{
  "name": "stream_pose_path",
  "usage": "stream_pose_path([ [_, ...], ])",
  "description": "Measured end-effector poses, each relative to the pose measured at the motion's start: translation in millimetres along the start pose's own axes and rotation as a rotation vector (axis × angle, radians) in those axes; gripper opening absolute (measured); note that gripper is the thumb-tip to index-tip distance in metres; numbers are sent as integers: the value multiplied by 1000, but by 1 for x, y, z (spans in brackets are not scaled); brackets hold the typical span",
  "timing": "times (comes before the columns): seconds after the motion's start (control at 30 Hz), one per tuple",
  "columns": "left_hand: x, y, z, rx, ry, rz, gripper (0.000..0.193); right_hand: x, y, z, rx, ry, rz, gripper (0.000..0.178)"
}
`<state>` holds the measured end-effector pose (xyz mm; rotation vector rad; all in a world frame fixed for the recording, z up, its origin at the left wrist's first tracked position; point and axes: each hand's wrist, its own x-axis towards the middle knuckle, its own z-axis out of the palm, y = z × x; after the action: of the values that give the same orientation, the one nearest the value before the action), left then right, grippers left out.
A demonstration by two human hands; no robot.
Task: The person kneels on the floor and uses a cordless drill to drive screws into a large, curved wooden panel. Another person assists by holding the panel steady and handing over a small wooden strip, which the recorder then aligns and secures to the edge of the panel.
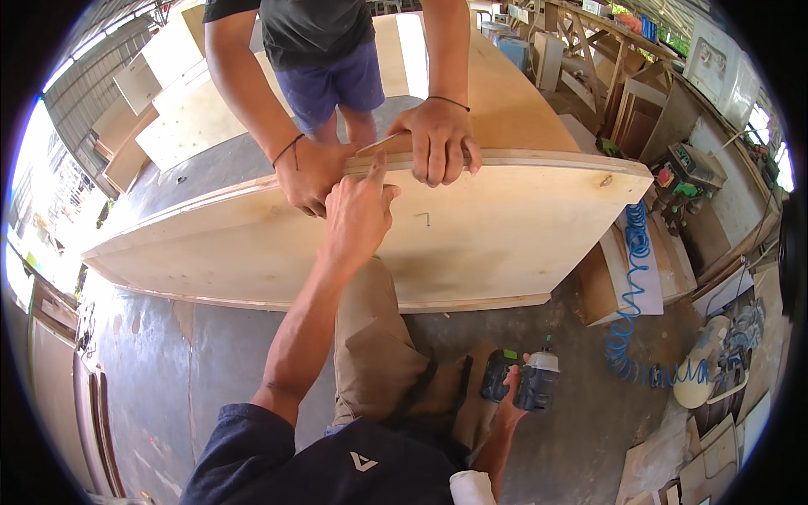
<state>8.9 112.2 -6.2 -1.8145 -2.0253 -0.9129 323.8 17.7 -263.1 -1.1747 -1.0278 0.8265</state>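
My left hand (362,212) reaches up to the top edge of a large pale plywood panel (497,223). Its index finger is stretched out at the edge, the other fingers are partly curled, and nothing shows in it. Just beyond the fingertip, a thin light strip (379,145) lies between a co-worker's two hands (442,139), which rest on the panel's edge. Low on the right, my right hand (510,389) is closed around a dark cordless drill (536,383) with a grey top, held beside my leg. The drill's grip is mostly hidden by my fingers.
The co-worker (316,42) stands across the panel. A small bent hook-like piece (427,219) shows on the panel's face. To the right, a coiled blue air hose (627,311) hangs down beside wooden boxes (598,282) and a cream compressor tank (703,362). Boards (63,370) lean at the left.
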Motion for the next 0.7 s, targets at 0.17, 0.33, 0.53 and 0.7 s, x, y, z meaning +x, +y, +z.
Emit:
stream_pose_path([
  [0.17,4,5,-9,10,-88,-74,49,-9,9,3,-108,-113,65,30],
  [0.33,3,13,-6,86,-31,-62,48,-19,21,22,-332,-239,-122,28],
  [0.53,3,8,-2,47,-10,-66,50,-13,-16,63,-530,-397,-542,27],
  [0.7,10,10,-18,154,-83,-23,50,-6,-29,119,-80,-416,-335,29],
])
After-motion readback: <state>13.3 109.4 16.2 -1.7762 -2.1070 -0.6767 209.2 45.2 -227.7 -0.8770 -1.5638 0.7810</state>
